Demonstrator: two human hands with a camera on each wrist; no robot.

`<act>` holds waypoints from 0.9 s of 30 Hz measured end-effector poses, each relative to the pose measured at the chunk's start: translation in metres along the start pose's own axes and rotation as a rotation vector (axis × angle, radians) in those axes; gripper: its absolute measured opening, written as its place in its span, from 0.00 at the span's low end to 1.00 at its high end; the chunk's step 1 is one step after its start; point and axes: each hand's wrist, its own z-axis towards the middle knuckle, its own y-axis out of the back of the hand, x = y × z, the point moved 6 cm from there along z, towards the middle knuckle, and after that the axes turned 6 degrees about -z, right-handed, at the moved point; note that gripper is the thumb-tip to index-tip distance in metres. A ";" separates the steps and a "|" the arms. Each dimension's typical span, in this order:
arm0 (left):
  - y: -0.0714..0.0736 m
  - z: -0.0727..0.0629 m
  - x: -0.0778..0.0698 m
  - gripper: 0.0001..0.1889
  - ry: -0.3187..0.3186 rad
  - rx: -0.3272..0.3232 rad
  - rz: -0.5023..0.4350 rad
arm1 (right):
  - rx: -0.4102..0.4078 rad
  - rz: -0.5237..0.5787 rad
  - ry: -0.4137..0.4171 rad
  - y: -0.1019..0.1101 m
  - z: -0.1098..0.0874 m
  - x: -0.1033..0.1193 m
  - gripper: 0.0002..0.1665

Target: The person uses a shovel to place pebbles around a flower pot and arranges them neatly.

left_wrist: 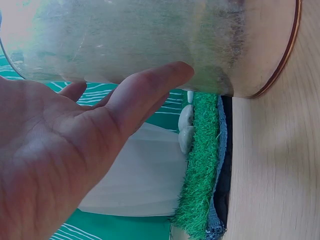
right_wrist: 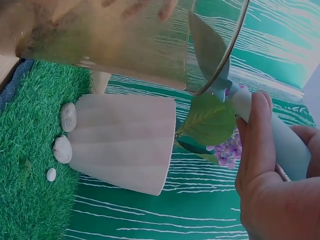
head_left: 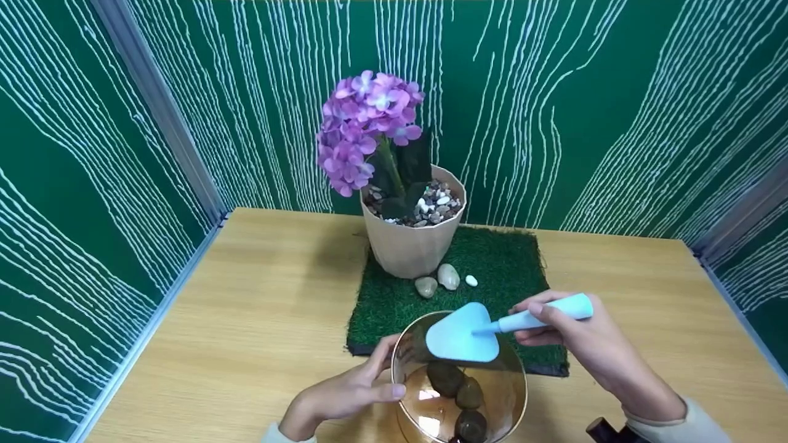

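Note:
A clear amber glass vase (head_left: 458, 394) stands at the front of the table, with several dark stones (head_left: 470, 394) inside. My left hand (head_left: 354, 394) grips its left side, the thumb (left_wrist: 150, 87) lying along the near wall and the fingers behind. In my right hand (head_left: 572, 332) is a light blue toy trowel (head_left: 465, 335), held by its handle (right_wrist: 287, 142). Its blade dips just inside the vase's rim, above the stones, as the right wrist view also shows.
Behind the vase, a pale ribbed flowerpot (head_left: 412, 243) holds purple flowers (head_left: 369, 126) and small pebbles (head_left: 434, 203). It stands on an artificial grass mat (head_left: 505, 277), with a few pale stones (head_left: 449, 277) before it. A dark object (head_left: 603, 429) lies near the right wrist. Green patterned panels (head_left: 511, 111) surround the table.

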 end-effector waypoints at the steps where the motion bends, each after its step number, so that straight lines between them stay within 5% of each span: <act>1: 0.000 0.000 0.000 0.48 0.003 -0.001 -0.002 | 0.012 -0.026 0.014 -0.002 0.000 0.001 0.17; 17: -0.001 -0.002 0.000 0.50 0.035 -0.014 0.004 | 0.163 -0.265 0.282 -0.037 -0.001 0.012 0.11; 27: 0.001 -0.001 0.001 0.51 0.039 -0.012 0.026 | 0.239 -0.360 0.253 -0.062 0.002 0.015 0.10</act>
